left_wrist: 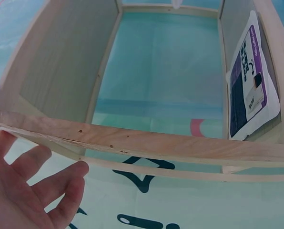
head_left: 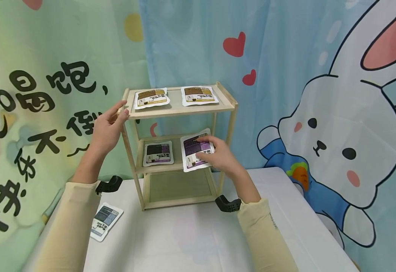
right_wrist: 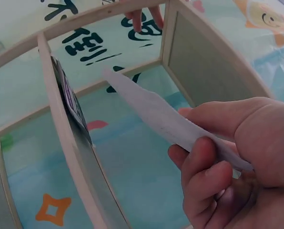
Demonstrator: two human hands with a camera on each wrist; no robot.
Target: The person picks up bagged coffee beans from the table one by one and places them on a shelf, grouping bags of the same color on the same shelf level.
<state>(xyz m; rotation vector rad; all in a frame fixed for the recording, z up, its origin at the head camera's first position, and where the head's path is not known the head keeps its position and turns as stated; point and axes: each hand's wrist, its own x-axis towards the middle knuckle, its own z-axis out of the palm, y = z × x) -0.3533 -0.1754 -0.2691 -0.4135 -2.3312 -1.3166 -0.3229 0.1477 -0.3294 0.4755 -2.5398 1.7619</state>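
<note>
A light wooden three-tier shelf rack (head_left: 175, 107) stands on the table. My left hand (head_left: 107, 130) holds the rack's top left corner, thumb and fingers on either side of it; its fingers (left_wrist: 61, 186) show in the left wrist view. My right hand (head_left: 219, 155) pinches a flat white pouch with a purple label (head_left: 188, 149) at its right side. That pouch is tilted at the front of the middle shelf; the right wrist view shows it edge-on. Left of it, another flat pouch with a dark and purple label (head_left: 158, 153) lies on the middle shelf.
Two brown-and-yellow-labelled pouches (head_left: 151, 98) (head_left: 199, 95) lie on the top shelf. A blue-grey-labelled pouch (head_left: 106, 222) rests on the white-covered table (head_left: 170, 241), near my left forearm. A printed curtain (head_left: 191, 45) hangs behind the rack.
</note>
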